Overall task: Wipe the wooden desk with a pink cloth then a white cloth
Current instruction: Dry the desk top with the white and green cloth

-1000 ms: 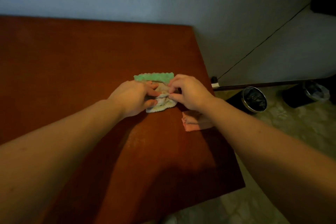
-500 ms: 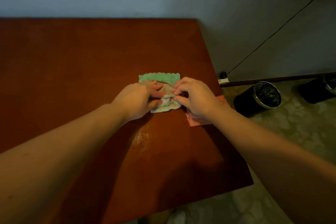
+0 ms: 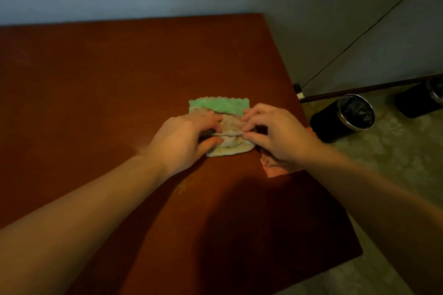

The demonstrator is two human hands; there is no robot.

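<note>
The two hands meet in the middle of the picture, over the brown wooden bench (image 3: pixel 96 103). The left hand (image 3: pixel 189 136) has bent fingers and pinches the left side of the white cloth (image 3: pixel 230 148) between thumb and fingers. The right hand (image 3: pixel 275 136) pinches the right side the same way. The cloth is bunched up in the middle and its low edge rests on the bench. I think both hands hold it like this to fold it into a small pad, so it is easy to push around. The pink cloth (image 3: pixel 271 167) lies just to the right, partly under the right wrist, close to the right edge of the bench. No hand holds it, so it looks put aside, and the pink wiping is likely done. A green cloth (image 3: pixel 220 106) lies flat just above the white one, touching it. A black bin (image 3: pixel 345 117) stands on the floor (image 3: pixel 395 151) at the right.
</note>
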